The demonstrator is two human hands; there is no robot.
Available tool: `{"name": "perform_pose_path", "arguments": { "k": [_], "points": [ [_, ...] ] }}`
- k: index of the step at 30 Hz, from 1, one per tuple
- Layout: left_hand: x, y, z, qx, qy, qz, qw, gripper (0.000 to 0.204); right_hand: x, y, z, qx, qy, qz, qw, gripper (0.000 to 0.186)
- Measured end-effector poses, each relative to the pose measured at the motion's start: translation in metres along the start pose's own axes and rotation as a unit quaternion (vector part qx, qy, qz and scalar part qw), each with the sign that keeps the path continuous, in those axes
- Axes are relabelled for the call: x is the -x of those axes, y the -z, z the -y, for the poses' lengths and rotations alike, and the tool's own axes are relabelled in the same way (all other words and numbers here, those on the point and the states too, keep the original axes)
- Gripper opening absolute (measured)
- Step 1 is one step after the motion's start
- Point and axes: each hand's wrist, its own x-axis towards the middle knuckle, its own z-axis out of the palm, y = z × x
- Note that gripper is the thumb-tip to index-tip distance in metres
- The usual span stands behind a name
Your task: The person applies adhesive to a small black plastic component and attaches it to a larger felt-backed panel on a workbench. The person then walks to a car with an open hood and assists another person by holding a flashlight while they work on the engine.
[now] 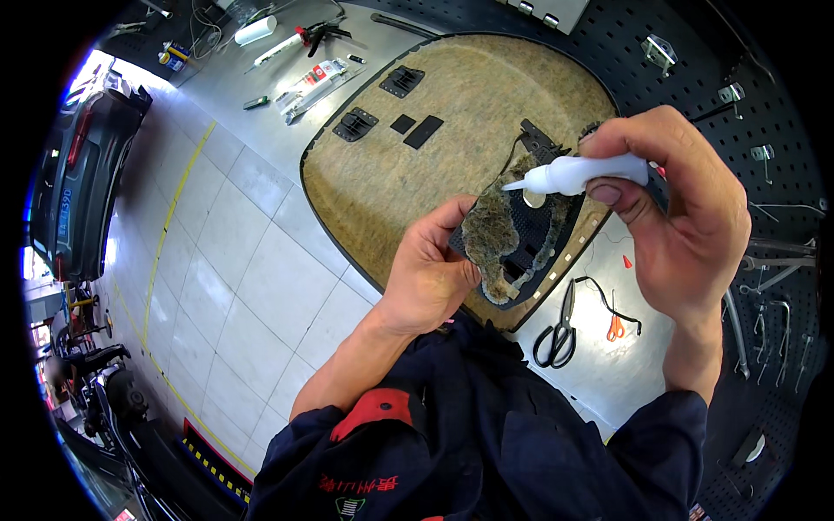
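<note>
My left hand point(430, 269) is closed on the left edge of a black perforated plastic piece point(526, 224). Matted grey-brown fibre point(488, 227) clings to patches of its surface. In my right hand point(686, 208) is a white squeeze bottle point(569, 176), gripped between thumb and fingers and tilted nearly level. Its thin nozzle points left, just over the upper part of the black piece; whether the tip touches it I cannot tell. Beneath both hands lies a large tan, felt-like panel point(495, 95) with a dark rim. Two black clips point(402, 82) and two dark rectangles point(422, 132) sit on it.
Black-handled scissors point(557, 334) and small orange-handled scissors point(615, 327) lie on the metal bench point(261, 143) near my right forearm. A caulking gun point(317, 36) and a packaged item point(314, 87) rest at the far left. Wrenches point(777, 260) hang on the right pegboard.
</note>
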Motion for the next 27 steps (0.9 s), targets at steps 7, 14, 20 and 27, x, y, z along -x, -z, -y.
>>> {"name": "perform_pose_path", "arguments": {
  "k": [7, 14, 20, 27],
  "points": [
    [0.013, 0.031, -0.003, -0.053, 0.032, -0.043, 0.997, 0.077, 0.021, 0.005, -0.021, -0.217, -0.149, -0.081, 0.961, 0.030],
    [0.031, 0.068, -0.049, -0.288, 0.003, -0.104, 0.952, 0.050, 0.183, 0.003, -0.084, -0.369, -0.262, -0.339, 0.825, 0.047],
    [0.038, 0.073, -0.063, -0.317, 0.027, -0.133, 0.939, 0.062, 0.327, -0.030, -0.127, -0.228, -0.439, -0.469, 0.731, 0.029],
    [0.023, 0.059, -0.051, -0.351, 0.055, -0.126, 0.926, 0.059, 0.406, -0.093, -0.194, 0.006, -0.592, -0.351, 0.725, 0.024]
  ]
}}
